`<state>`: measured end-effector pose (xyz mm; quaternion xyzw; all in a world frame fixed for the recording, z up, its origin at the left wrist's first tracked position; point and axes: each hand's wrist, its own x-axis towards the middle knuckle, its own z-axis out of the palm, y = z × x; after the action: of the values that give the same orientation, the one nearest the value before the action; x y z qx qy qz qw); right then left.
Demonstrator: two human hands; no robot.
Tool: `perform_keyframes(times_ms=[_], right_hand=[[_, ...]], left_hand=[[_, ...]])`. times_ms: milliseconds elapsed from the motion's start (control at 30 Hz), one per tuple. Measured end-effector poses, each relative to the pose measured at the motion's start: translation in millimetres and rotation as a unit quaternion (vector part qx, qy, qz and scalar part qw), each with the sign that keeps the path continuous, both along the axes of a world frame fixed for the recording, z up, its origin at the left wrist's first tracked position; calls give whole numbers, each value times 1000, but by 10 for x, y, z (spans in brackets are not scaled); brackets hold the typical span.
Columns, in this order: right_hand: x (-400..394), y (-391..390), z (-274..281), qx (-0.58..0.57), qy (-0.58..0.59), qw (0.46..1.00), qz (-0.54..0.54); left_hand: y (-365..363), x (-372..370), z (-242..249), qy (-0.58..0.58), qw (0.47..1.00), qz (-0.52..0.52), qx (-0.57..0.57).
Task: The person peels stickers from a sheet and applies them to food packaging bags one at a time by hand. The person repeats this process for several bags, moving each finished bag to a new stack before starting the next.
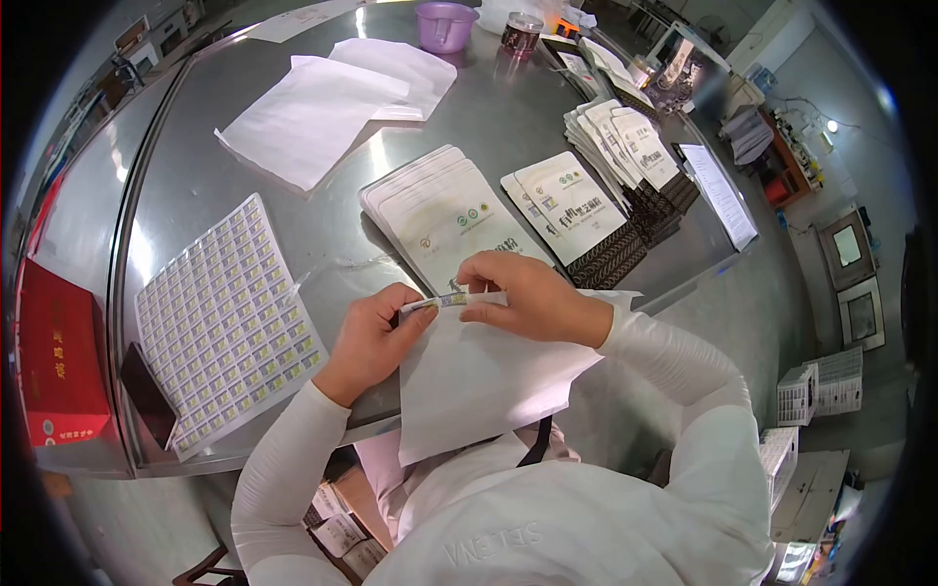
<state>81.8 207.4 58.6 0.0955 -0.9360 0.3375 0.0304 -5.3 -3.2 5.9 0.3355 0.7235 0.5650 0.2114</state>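
Note:
A white sticker sheet [493, 376] hangs over the table's front edge, its far edge curled so that a few small printed labels show. My left hand [376, 337] pinches the left end of that curled edge between thumb and fingers. At the right part of the same edge, my right hand [537, 301] has its thumb and fingers closed; whether a label is between the fingertips I cannot make out. Just beyond my hands lies a stack of white pouches [445, 210] with green marks and dark print, partly covered by my right hand.
Left lies a sheet of small labels [230, 322], with a dark phone-like object [149, 391] and red box [63, 361] nearby. More pouches [572, 205] fan out right. White sheets [303, 117], a purple cup [446, 27] and a jar [522, 34] stand farther back.

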Motion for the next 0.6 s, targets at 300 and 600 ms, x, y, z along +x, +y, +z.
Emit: perform_keyframes(times_ms=[300,600], right_hand=[[-105,-29,-107,-128,83,988,-15],[-729,219,-218,-33,-135,990,-30]], left_hand=[[-11,-22,-4,-19,1000,-4,-12],[15,23,-31,186,982,-32,-18]])
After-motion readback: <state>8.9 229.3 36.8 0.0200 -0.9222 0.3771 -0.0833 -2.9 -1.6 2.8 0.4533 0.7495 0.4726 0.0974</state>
